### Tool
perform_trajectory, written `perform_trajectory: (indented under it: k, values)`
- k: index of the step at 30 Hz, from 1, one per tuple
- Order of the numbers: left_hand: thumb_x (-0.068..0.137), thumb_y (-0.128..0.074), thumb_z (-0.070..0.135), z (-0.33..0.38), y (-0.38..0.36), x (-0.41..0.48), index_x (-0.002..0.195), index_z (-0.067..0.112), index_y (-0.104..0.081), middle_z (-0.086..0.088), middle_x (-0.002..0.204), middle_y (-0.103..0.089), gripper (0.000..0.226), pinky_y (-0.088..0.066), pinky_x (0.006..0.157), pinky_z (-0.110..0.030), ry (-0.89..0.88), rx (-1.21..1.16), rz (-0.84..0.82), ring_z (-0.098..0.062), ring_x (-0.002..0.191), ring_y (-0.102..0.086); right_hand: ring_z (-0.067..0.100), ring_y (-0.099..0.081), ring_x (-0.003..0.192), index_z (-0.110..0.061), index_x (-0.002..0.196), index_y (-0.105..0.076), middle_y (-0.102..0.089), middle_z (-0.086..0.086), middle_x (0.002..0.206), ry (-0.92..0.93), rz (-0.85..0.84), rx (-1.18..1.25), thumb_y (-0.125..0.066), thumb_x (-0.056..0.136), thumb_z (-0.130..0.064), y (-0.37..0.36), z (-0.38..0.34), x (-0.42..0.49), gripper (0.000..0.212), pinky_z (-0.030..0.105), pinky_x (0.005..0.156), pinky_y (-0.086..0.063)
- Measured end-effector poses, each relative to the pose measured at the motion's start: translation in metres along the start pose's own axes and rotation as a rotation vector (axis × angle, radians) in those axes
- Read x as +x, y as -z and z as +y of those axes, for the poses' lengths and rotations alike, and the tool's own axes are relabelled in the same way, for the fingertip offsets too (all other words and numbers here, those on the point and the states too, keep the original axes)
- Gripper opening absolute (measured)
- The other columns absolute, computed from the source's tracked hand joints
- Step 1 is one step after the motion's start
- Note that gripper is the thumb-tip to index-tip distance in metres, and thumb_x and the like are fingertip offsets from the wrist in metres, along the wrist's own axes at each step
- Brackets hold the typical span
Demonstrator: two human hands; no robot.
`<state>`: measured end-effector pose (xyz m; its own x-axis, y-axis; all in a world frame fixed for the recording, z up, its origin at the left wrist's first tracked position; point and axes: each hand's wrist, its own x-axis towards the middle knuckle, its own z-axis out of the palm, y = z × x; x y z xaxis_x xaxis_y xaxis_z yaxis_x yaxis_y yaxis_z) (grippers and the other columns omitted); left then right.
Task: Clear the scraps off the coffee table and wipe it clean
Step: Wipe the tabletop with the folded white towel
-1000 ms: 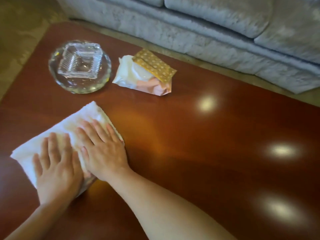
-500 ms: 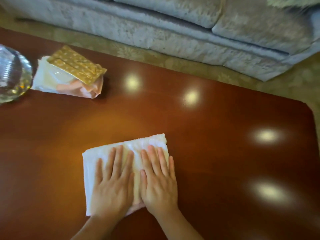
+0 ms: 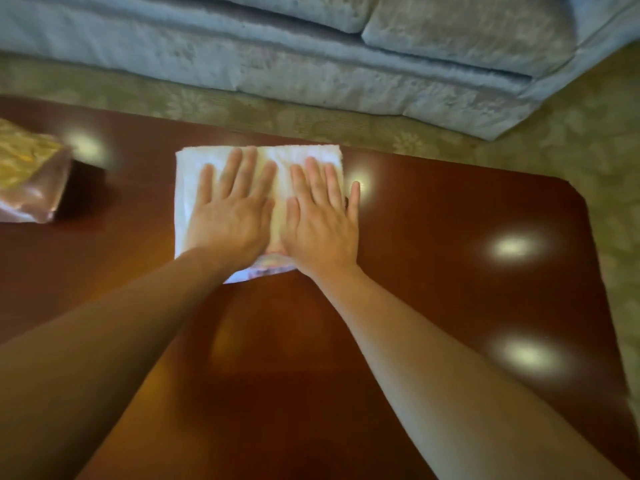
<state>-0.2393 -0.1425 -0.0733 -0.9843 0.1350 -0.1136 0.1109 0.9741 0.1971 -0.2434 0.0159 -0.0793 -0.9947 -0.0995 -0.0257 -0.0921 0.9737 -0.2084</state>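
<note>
— What's the room like from where you stand?

— A glossy red-brown coffee table with rounded corners, ceiling lights mirrored on it as bright blurs. Past its far edge runs a strip of pale green patterned carpet, then a grey-blue sofa along the back.

— And the person?

— Both arms stretched out. The left hand and right hand lie flat, side by side, on a folded white cloth. Fingers straight and slightly spread, palms pressing down; nothing is pinched. The right little finger pokes past the cloth's right edge.

— Where's the cloth?

— At the far edge of the table, roughly mid-width.

— Anything else on top?

— A pack of wipes at the far left, blurred and cut off by the view's edge.

— Changed from half a second ago?

— Yes. The cloth sat mid-table then; it has been pushed away to the far edge, arms reaching further. The glass dish at the left has dropped out of view.
</note>
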Motion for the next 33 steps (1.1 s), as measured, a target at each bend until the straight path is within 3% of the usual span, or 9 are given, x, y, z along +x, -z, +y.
perform_trajectory:
  k: [6,11,18,20,22,27,30,32,33]
  values:
    - [0.110,-0.017,0.038,0.042,0.002,0.009,0.166,0.022,-0.008,-0.006,0.175,0.006,0.059,0.000,0.129,-0.054,0.011,0.000,-0.023,-0.022,0.161,0.012,0.013,0.007,0.162,-0.032,0.166,-0.014,-0.003,-0.014,0.175,-0.054,-0.020,0.028,-0.015,0.109,-0.042,0.010,0.031,-0.002,0.058,0.060,0.127,0.002]
    - [0.109,-0.013,0.039,0.140,-0.014,0.022,0.166,0.021,-0.003,-0.007,0.175,0.011,0.061,0.001,0.129,-0.055,-0.092,0.002,-0.040,-0.022,0.161,0.015,0.012,0.010,0.161,-0.034,0.167,-0.009,0.001,-0.016,0.175,-0.157,-0.025,-0.027,-0.010,0.110,-0.044,0.032,0.126,-0.029,0.058,0.058,0.128,0.007]
    - [0.108,-0.015,0.049,0.282,-0.052,-0.015,0.165,0.021,0.009,-0.010,0.172,0.020,0.067,0.007,0.126,-0.059,-0.289,0.080,-0.133,-0.027,0.158,0.023,0.015,-0.001,0.162,-0.033,0.166,-0.012,-0.004,-0.013,0.175,-0.352,-0.011,-0.157,-0.009,0.107,-0.044,0.055,0.248,-0.127,0.060,0.061,0.128,-0.008]
    - [0.106,-0.030,0.049,0.306,-0.065,-0.042,0.164,0.019,0.013,-0.012,0.171,0.025,0.079,0.009,0.123,-0.063,-0.319,0.122,-0.178,-0.030,0.156,0.029,0.019,-0.005,0.163,-0.030,0.167,-0.014,-0.007,-0.008,0.176,-0.388,-0.003,-0.163,-0.009,0.108,-0.042,0.057,0.265,-0.165,0.061,0.061,0.128,-0.014]
    - [0.103,-0.043,0.048,0.319,-0.069,-0.069,0.164,0.019,0.013,-0.013,0.170,0.027,0.088,0.009,0.121,-0.065,-0.349,0.125,-0.200,-0.031,0.155,0.031,0.024,-0.009,0.162,-0.023,0.167,-0.016,-0.012,-0.001,0.175,-0.390,0.007,-0.160,-0.011,0.108,-0.039,0.054,0.272,-0.201,0.061,0.061,0.126,-0.020]
    - [0.102,-0.026,0.061,0.317,-0.062,-0.130,0.163,0.019,0.016,-0.012,0.168,0.033,0.085,0.008,0.121,-0.065,-0.438,0.066,-0.268,-0.031,0.154,0.034,0.028,-0.005,0.163,-0.016,0.167,-0.013,-0.010,0.006,0.176,-0.401,-0.008,-0.137,-0.011,0.111,-0.036,0.047,0.258,-0.265,0.060,0.059,0.127,-0.023]
    - [0.100,-0.016,0.055,0.311,-0.056,-0.155,0.162,0.020,0.021,-0.012,0.165,0.040,0.079,0.007,0.123,-0.064,-0.483,0.090,-0.289,-0.030,0.152,0.037,0.026,-0.003,0.163,-0.016,0.167,-0.014,-0.010,0.005,0.176,-0.452,-0.041,-0.143,-0.006,0.111,-0.040,0.052,0.235,-0.289,0.061,0.057,0.129,-0.017]
    - [0.101,-0.008,0.047,0.303,-0.058,-0.156,0.164,0.024,0.014,-0.010,0.168,0.034,0.071,0.004,0.124,-0.061,-0.499,0.080,-0.273,-0.028,0.155,0.031,0.026,-0.011,0.162,-0.011,0.164,-0.026,-0.020,0.009,0.173,-0.488,-0.028,-0.167,-0.012,0.111,-0.038,0.056,0.224,-0.287,0.061,0.056,0.129,-0.015]
    - [0.103,-0.010,0.045,0.299,-0.059,-0.152,0.166,0.027,0.002,-0.010,0.172,0.022,0.067,-0.001,0.126,-0.059,-0.503,0.061,-0.238,-0.027,0.159,0.019,0.026,-0.017,0.161,-0.007,0.161,-0.033,-0.027,0.012,0.171,-0.493,-0.009,-0.186,-0.018,0.109,-0.035,0.057,0.221,-0.280,0.061,0.056,0.128,-0.015]
